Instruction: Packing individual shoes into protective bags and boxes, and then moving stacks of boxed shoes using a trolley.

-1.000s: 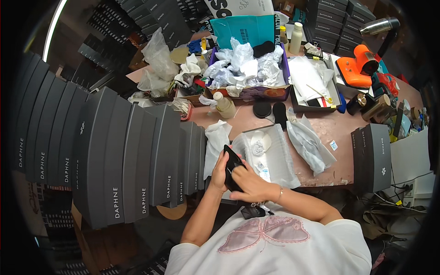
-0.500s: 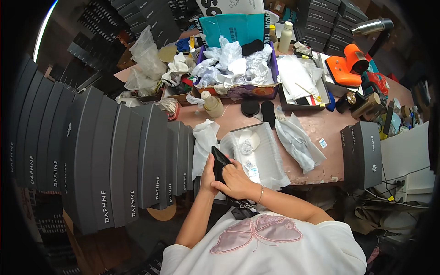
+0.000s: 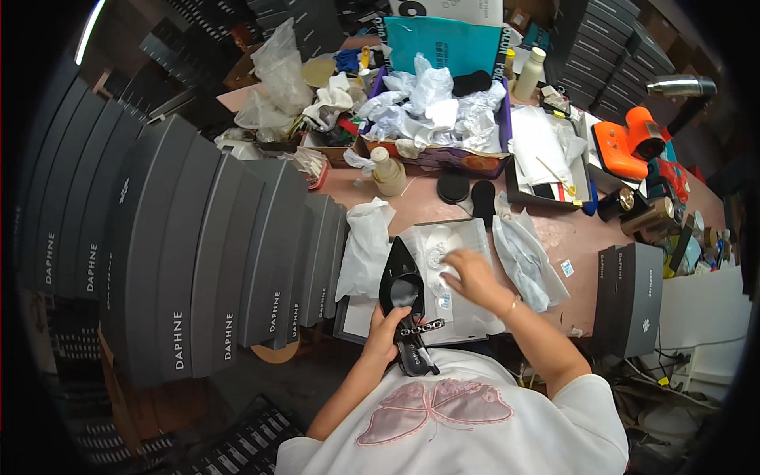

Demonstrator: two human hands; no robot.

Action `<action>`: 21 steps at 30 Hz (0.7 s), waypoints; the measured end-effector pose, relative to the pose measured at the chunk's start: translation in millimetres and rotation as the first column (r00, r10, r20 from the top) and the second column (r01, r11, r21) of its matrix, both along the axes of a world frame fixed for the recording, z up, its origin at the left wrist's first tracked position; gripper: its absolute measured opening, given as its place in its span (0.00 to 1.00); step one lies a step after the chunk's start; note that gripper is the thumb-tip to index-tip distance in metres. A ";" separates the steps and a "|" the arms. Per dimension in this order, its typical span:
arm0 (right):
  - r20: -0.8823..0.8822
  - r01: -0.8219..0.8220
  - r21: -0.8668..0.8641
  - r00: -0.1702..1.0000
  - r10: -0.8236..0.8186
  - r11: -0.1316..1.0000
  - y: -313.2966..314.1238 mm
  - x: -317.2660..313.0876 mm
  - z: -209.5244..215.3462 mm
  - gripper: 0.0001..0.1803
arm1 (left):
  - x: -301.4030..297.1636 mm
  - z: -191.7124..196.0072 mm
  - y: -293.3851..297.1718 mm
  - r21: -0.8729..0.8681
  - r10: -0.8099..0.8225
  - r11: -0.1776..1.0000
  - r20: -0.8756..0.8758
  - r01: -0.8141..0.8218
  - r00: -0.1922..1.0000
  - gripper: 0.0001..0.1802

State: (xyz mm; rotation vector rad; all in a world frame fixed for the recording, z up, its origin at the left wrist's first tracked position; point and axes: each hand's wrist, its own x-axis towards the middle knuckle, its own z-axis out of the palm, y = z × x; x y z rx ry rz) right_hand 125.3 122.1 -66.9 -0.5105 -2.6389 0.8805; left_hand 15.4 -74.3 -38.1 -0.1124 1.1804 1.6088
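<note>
My left hand (image 3: 384, 334) is closed round the middle of a black pointed shoe (image 3: 398, 265) with a chain strap, held toe away from me. The insole and heel end show below my fingers. My right hand (image 3: 479, 283) hovers over an open shoebox (image 3: 475, 326) lined with white tissue, its thumb and fingers apart and nothing seen between them. Beside its fingertips lies a crumpled ball of white paper (image 3: 435, 253) in the box. A small label sticker (image 3: 445, 301) shows below the ball.
Dark grey shoeboxes (image 3: 253, 253) stand in a row at my left; more (image 3: 633, 301) stand at the right. Tissue sheets (image 3: 366, 245) lie beside the open box. Behind are a cream bottle (image 3: 388, 172), black insole pads (image 3: 484, 199), a carton of crumpled paper (image 3: 467, 162) and an orange device (image 3: 621, 150).
My right hand has left the shoe and moved right over the open box. My left hand now holds the shoe alone, turned to show its opening. The whole view has shifted slightly.
</note>
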 end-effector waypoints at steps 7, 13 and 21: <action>0.371 -0.271 0.511 0.926 0.075 0.816 50.6 -25.0 -77.0 0.06 | -0.9 6.2 -12.0 0.023 -0.043 0.999 -0.236 0.049 0.971 0.34; -0.225 -0.263 -0.123 0.947 0.231 0.957 -9.6 16.1 68.7 0.12 | -6.1 -9.4 -20.4 0.092 -0.036 0.995 -0.114 0.047 0.993 0.46; -0.020 -0.288 0.048 0.957 0.289 0.956 -34.6 -23.8 18.5 0.13 | -1.1 -11.8 -16.8 0.086 -0.118 0.989 -0.014 0.119 0.993 0.45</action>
